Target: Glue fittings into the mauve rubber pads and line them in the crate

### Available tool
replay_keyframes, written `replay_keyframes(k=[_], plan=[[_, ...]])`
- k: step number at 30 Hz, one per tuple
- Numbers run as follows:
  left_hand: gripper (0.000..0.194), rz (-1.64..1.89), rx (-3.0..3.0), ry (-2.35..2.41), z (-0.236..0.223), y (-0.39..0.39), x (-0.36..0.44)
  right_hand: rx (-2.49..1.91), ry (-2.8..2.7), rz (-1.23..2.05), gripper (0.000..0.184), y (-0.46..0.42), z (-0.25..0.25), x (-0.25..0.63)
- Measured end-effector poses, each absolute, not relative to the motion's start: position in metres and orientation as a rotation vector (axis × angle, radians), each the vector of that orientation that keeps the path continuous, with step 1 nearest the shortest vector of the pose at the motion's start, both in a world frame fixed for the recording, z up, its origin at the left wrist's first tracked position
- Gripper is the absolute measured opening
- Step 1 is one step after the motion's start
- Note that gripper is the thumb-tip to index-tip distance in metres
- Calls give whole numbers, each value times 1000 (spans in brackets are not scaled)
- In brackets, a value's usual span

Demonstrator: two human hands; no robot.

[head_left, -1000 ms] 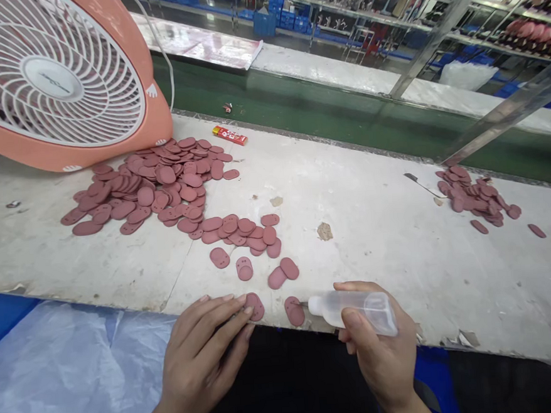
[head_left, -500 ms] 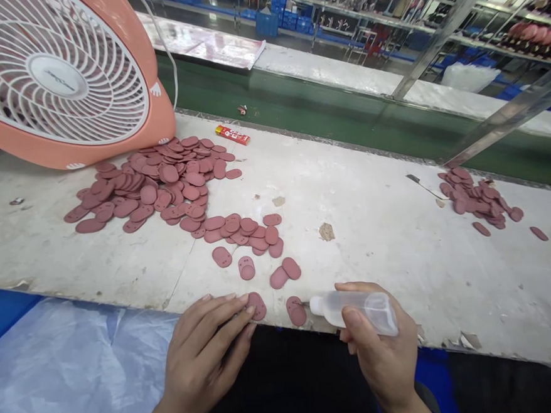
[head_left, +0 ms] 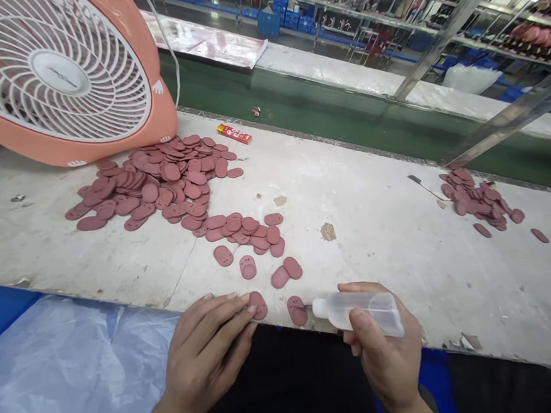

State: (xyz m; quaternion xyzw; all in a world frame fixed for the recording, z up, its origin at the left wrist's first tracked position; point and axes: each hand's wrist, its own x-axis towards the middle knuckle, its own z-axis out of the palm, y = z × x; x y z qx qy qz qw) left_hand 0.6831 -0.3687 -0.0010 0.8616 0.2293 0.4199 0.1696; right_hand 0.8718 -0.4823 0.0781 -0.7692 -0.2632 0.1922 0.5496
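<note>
My right hand (head_left: 386,340) is wrapped round a clear plastic squeeze bottle (head_left: 358,312), held nearly level with its thin nozzle pointing left. The nozzle tip is at a dark pink oval piece (head_left: 297,312) near the table's front edge; whether it touches cannot be made out. My left hand (head_left: 209,343) rests at the edge with its fingers stretched out, fingertips on another pink oval piece (head_left: 258,306). Just beyond the hands lie a piece with small holes (head_left: 248,267) and two overlapping ovals (head_left: 280,276).
Behind my left hand spreads a large heap of pink ovals (head_left: 169,176), beside an orange fan (head_left: 162,107). A smaller heap (head_left: 477,198) lies at the right. A red-yellow packet (head_left: 234,134) lies by the green belt (head_left: 325,112). A metal post (head_left: 505,118) slants up at right.
The small scrap on the green belt has shifted right. My right hand and the bottle have moved slightly right and down, the nozzle staying at the same oval. My left hand has hardly moved.
</note>
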Motion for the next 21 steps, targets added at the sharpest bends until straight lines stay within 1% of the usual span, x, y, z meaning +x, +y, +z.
replay_keyframes(k=[21], plan=[[33,1202,2451,650,1,-369,683,-1857,-663,473,32,-482,76,873]])
